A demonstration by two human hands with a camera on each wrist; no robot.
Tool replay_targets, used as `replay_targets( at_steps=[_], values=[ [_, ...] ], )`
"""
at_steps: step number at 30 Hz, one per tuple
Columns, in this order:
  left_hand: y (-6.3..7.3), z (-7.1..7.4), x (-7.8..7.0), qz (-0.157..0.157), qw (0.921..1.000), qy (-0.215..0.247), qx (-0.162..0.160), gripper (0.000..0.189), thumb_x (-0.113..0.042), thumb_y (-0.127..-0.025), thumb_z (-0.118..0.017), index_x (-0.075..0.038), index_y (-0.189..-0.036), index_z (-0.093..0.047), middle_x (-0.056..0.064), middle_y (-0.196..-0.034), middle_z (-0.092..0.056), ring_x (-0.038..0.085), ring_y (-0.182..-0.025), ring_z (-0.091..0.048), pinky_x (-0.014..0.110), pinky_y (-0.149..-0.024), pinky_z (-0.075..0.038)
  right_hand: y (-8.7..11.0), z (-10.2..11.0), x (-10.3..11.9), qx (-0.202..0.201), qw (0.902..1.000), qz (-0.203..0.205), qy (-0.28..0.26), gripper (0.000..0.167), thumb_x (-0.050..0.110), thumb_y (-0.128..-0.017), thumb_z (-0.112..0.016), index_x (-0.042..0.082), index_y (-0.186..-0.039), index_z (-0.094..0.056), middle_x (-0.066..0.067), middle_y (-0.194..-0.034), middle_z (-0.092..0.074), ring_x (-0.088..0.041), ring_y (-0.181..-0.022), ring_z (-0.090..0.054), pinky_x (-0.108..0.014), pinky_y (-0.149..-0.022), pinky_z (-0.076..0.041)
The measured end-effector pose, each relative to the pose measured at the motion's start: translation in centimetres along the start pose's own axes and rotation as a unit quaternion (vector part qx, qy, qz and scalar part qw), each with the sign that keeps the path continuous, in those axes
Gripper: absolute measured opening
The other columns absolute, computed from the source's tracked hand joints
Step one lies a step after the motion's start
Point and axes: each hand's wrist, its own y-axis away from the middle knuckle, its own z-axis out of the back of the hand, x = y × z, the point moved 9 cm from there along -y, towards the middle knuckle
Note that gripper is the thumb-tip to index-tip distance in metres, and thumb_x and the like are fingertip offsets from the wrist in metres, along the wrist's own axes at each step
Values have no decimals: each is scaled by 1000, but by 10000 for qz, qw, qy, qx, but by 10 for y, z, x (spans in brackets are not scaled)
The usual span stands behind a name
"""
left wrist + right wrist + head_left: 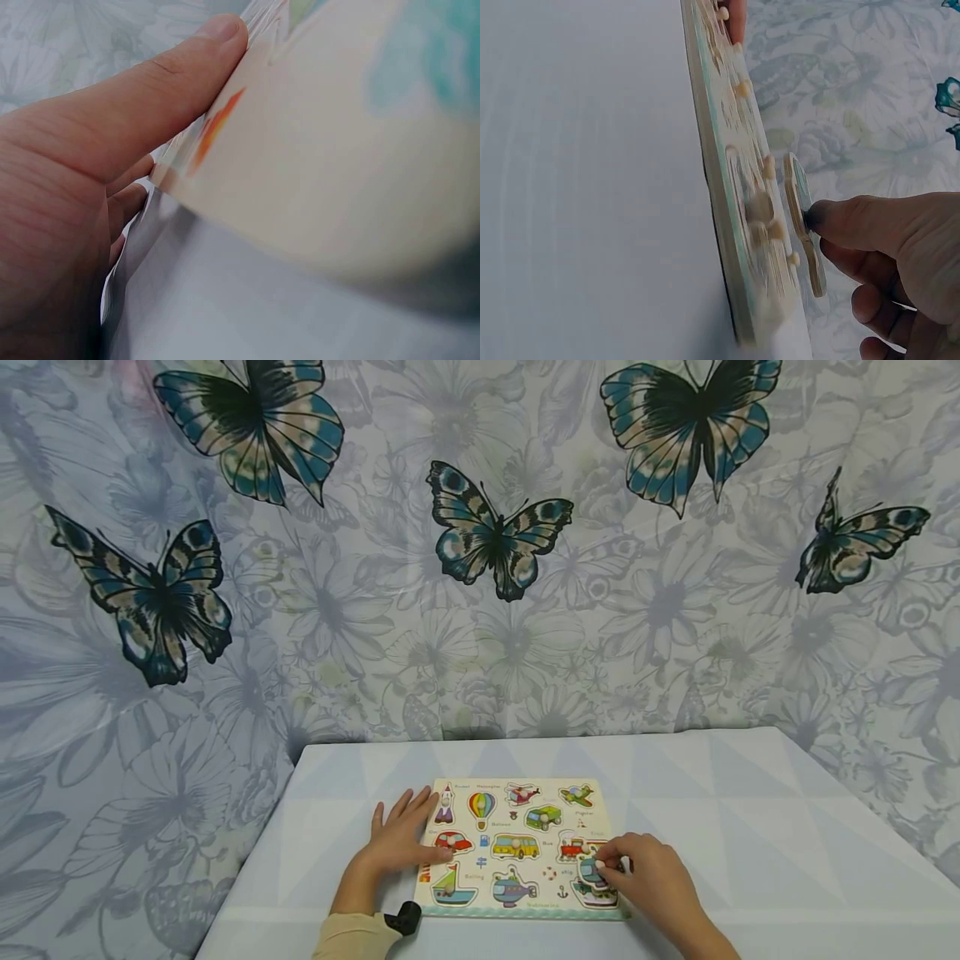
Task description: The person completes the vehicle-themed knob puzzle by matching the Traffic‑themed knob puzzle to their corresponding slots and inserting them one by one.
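Observation:
A wooden knob puzzle board (555, 893) with vehicle pictures lies on the table. My right hand (656, 877) pinches a small puzzle piece (799, 217) by its knob between thumb and forefinger. In the right wrist view the piece stands off the board's face, and in the head view it overlaps the board between the train piece (572, 848) and the ship piece (596, 898). My left hand (393, 843) lies at the board's left edge, fingers spread and fairly straight, the thumb (172, 82) over the edge onto the surface.
Other pieces sit on the board, among them a yellow bus (515, 847), a submarine (513, 888), a sailboat (453, 889) and a balloon (481, 807). The white patterned table (720, 810) reaches back to a butterfly-print cloth (517, 668). A black device (405, 918) sits at the left wrist.

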Motion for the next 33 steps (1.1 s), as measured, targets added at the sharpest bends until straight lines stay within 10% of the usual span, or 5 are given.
replay_targets(
  at_steps=[10,17,24,33],
  values=[
    [1,-1,1,75,10000,53,0,109,-65,-68,-80,-19,-157,-36,3,-167,-26,37,-156,-12,70,-118,7,0,-22,41,38,9968,756,-250,19,21,-75,-86,32,-72,-71,24,-66,-55,3,-65,-41,-20,-58,-37],
    [0,1,2,2,10000,26,-38,108,-65,-70,-79,-18,-157,-35,4,-167,-26,37,-156,-12,70,-118,7,-2,-36,63,60,9924,1213,-223,20,23,-75,-86,32,-69,-69,27,-63,-53,8,-63,-44,-45,-98,-53],
    [1,1,2,-38,10000,38,-41,108,-64,-70,-80,-18,-157,-35,5,-167,-26,37,-156,-12,70,-118,7,-4,-48,84,191,9891,1441,-228,18,27,-75,-86,32,-69,-69,25,-64,-52,4,-65,-40,-20,-62,-38],
    [1,1,0,-84,9999,67,-41,107,-62,-70,-80,-17,-157,-35,5,-167,-26,37,-156,-12,71,-118,7,-4,-54,104,4,9839,1775,-186,17,29,-74,-86,32,-69,-70,26,-64,-52,5,-65,-40,-23,-65,-39]
  ],
)
